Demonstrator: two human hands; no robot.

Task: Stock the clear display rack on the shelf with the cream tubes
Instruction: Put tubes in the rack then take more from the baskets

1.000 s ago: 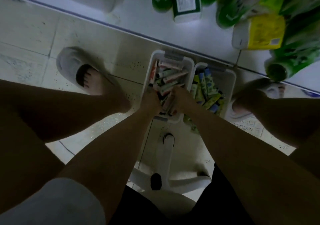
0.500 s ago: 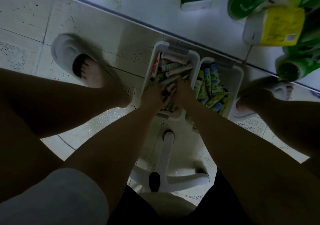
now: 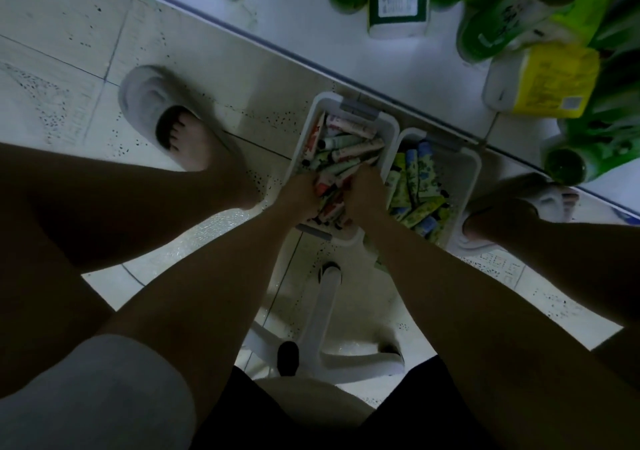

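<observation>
Between bin walls point(image 3: 298, 153), both hands.

A pale tiled floor point(image 3: 194, 51), speckled with dark dots, is being seen from above. At its centre, two white bins are being carried side by side, touching: the left bin point(image 3: 311, 122), at about 12 o'clock from the middle, is being filled by red-and-white cream tubes point(image 3: 349, 153); the right bin point(image 3: 465, 179), at 1 o'clock, by green and blue tubes point(image 3: 415, 186). A slipper point(image 3: 145, 96) is being pressed to the floor at 10 o'clock, another slipper point(image 3: 550, 203) at 3 o'clock. A white star-shaped chair base point(image 3: 322, 318) is being borne at 6 o'clock. Along 12 to 2 o'clock a white shelf point(image 3: 287, 16) is being loaded with green bottles point(image 3: 491, 30) and a yellow pack point(image 3: 550, 79).
</observation>
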